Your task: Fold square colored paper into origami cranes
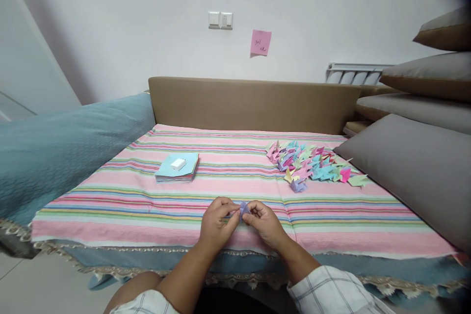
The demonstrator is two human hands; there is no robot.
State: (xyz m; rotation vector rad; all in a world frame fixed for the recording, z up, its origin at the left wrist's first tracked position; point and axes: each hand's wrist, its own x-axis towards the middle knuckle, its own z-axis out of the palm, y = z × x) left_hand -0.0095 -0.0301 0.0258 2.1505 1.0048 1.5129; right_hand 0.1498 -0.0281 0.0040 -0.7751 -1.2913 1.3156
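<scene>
Checked sleeves [331, 289] are sitting nearest you. Your left hand [217, 223] and right hand [267, 225] are pinching a small purple paper [244, 209], each grip closing on it at the fingertips, over the striped cloth's [121, 228] near part. Paper stack [190, 159] is lying beyond, leftward; folded-paper pile [320, 170] is spreading rightward.

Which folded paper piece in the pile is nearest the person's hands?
The lavender piece at the front edge of the pile, in front of the pale yellow one; the others lie farther back.
</scene>
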